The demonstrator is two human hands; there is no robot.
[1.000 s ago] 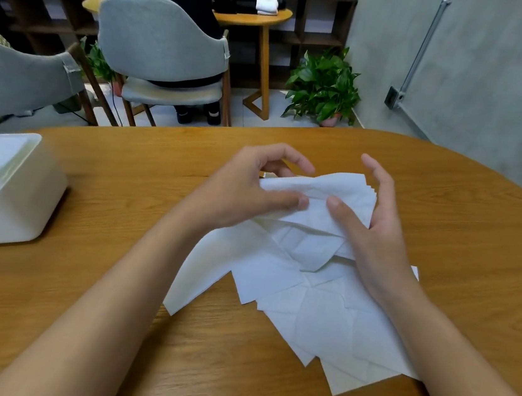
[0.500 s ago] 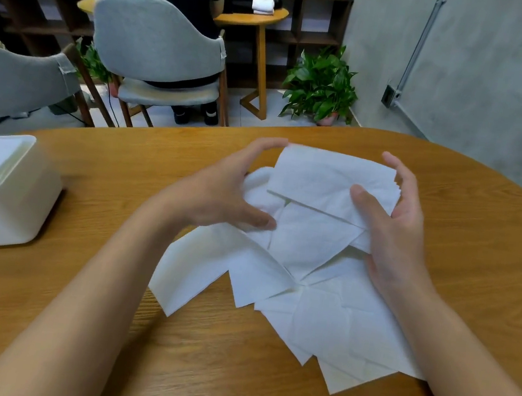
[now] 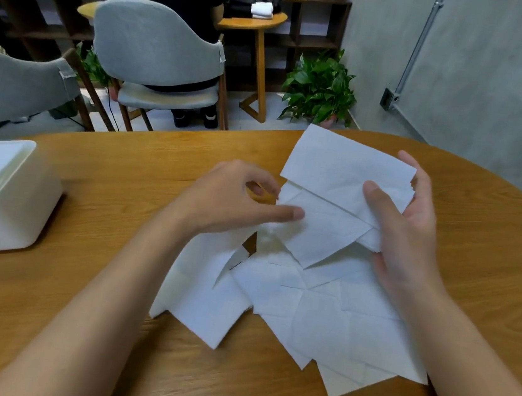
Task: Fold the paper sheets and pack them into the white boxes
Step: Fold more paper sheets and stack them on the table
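Folded sheets (image 3: 348, 175) lie between left hand (image 3: 229, 200) and right hand (image 3: 412, 236) (both gripping).

One wide-angle camera, worn on the person's head, faces forward and down, close over the wooden table (image 3: 116, 186). The left forearm (image 3: 99, 296) enters from 7 o'clock, the right forearm (image 3: 467, 358) from 5 o'clock. A grey chair (image 3: 153, 43) sits far off at 11 o'clock.
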